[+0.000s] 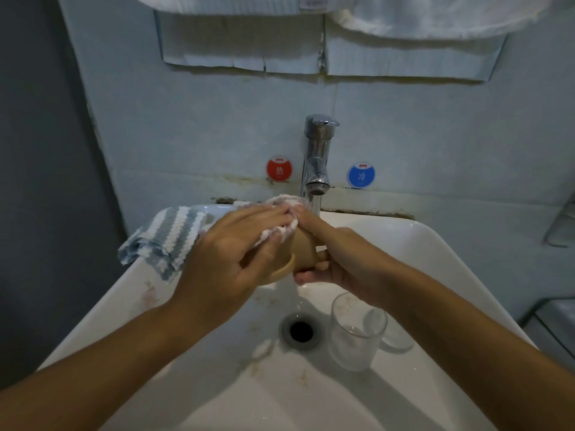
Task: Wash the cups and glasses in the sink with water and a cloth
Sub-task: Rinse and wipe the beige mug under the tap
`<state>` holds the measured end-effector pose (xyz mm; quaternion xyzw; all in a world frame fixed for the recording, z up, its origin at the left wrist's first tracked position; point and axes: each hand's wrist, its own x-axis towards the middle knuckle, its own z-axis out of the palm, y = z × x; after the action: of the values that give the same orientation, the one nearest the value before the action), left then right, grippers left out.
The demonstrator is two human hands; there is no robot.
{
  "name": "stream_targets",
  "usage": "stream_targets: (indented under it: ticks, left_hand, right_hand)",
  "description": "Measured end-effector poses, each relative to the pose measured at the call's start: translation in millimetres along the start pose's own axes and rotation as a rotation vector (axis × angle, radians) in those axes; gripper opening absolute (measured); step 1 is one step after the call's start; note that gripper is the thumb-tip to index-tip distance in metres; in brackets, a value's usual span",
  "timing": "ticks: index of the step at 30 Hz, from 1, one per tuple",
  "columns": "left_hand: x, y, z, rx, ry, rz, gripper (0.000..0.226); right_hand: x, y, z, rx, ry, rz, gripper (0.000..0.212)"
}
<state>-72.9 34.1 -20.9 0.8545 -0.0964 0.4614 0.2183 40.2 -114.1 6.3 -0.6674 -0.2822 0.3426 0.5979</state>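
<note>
This was a bathroom, probably in a hotel. A white basin point(435, 244) stood against a pale tiled wall point(186, 126) with a chrome mixer tap point(317, 150) at its far edge. Round red point(279, 170) and blue point(361, 175) branded hot and cold stickers flanked the tap, and white towels point(404, 17) hung above.

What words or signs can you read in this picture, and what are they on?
"OYO" and the Chinese sign "热" (hot): red round sticker on the wall, left of the tap.
"OYO" and the Chinese sign "冷" (cold): blue round sticker on the wall, right of the tap.
Small tag on the hanging towel: too blurred to read.
</note>
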Motion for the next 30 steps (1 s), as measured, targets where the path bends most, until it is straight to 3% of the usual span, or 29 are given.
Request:
stream_targets:
  ticks: [5, 8, 11, 14, 20, 25, 30]
  left_hand:
    - [-0.4, -12.8, 0.6, -0.152, -0.063, -0.38, 0.025]
    - [1.9, -15.1, -1.9, -0.223, -0.1, -0.49, 0.023]
    - [9.6, -4.4, -2.2, -0.315, -0.013, -0.57, 0.025]
    - [13.5, -4.6, -5.1, -0.392, 0.189, -0.94, 0.025]
    - [6.3, -22.1, -18.1, -0.886, 0.22, -1.472, 0.022]
    - [4.9, -17.0, -11.9, -1.105, 0.003, -1.504, 0.044]
    - [2.5, -16.5, -6.0, -1.104, -0.065, -1.635, 0.032]
  right_hand:
    - [-0.2, 3.2, 0.5, -0.193, 0.034, -0.074, 0.061]
    - [-0.4, 4.7, 4.2, -0.228, 0.025, -0.066, 0.056]
    - [-2.0, 3.0, 5.5, -0.231, 0.029, -0.026, 0.06]
    - [-3.6, 2.6, 6.8, -0.152, 0.024, 0.026, 0.055]
    - [1.9, 3.2, 3.3, 0.066, -0.034, 0.122, 0.081]
    - [0.2, 1.3, 7.0, 0.308, -0.108, 0.107, 0.062]
    - [5.7, 10.5, 12.0, 0.244, -0.024, -0.032, 0.057]
